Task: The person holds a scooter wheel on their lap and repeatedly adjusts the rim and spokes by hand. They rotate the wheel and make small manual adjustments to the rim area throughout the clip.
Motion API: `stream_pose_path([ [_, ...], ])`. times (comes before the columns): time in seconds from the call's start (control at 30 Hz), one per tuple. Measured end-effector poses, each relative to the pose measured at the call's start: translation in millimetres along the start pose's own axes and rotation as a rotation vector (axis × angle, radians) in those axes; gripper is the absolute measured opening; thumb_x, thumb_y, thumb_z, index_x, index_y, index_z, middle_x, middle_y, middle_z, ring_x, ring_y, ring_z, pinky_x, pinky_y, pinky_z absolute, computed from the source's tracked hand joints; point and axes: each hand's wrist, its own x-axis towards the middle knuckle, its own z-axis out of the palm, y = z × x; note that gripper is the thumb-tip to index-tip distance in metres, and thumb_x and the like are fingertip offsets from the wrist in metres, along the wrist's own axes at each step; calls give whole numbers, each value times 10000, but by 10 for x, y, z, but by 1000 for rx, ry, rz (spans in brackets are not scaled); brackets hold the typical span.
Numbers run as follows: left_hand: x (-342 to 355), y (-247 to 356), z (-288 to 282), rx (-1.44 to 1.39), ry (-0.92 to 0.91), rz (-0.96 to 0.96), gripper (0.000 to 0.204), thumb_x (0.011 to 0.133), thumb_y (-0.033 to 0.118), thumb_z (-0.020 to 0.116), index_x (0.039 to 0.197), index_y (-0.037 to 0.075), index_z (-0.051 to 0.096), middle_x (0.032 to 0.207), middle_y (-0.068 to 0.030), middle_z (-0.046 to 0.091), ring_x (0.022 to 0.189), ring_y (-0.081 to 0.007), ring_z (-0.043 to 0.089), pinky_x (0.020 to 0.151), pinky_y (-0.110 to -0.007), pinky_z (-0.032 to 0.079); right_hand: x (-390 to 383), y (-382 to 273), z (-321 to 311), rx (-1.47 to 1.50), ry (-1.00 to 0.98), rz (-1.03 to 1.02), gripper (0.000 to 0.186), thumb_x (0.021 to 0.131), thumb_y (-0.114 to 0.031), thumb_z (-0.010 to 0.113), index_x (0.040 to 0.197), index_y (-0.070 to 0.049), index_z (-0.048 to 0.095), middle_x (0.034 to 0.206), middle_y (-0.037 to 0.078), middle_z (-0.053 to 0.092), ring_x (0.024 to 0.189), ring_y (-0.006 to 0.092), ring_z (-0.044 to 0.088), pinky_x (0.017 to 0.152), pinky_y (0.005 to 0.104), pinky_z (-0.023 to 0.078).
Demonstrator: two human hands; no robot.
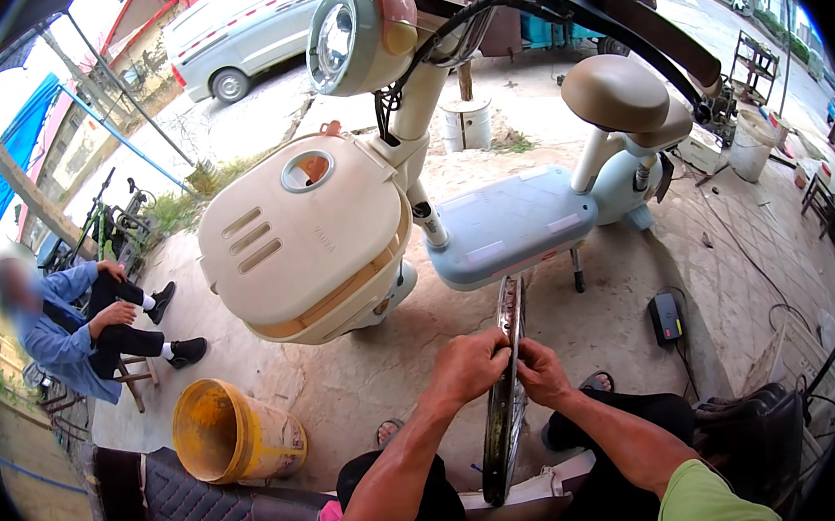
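Note:
A metal wheel rim (pixel 500 433) with thin spokes stands upright, nearly edge-on, between my knees. My left hand (pixel 470 364) is closed, its curled fingers at the left side of the rim. On the opposite side, my right hand (pixel 542 373) is closed with fingertips at the rim and spokes. Whether either hand pinches a small part there is hidden. Just beyond the rim's far end stands a small electric scooter with a cream front box (pixel 305 236), a pale blue footboard (pixel 510 226) and a brown seat (pixel 613 93).
A yellow bucket (pixel 276 440) stands to my left, near a quilted dark seat cushion (pixel 201 512). A person (pixel 71 314) sits on a stool at far left. Right of me, a black box with a cable (pixel 664 319) lies on the concrete. A silver van (pixel 245 31) is parked beyond.

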Motion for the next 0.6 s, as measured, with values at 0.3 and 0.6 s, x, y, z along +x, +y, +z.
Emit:
stream_pose_path([
  [0.3,-8,42,-26,18,-16,-2,232,863,266,636,1038,148,732,884,-142,725,827,-358,699,750,-437,550,9,4,-2,-132,24,-42,182,983,-74,598,1146,-1,630,994,44,680,897,78,609,751,258,520],
  [0.6,-4,23,-15,12,-15,34,232,864,267,632,1032,141,731,875,-147,723,821,-363,698,748,-440,550,6,113,-31,-92,12,-13,211,972,-90,612,1161,4,629,991,44,679,890,74,608,760,266,527],
])
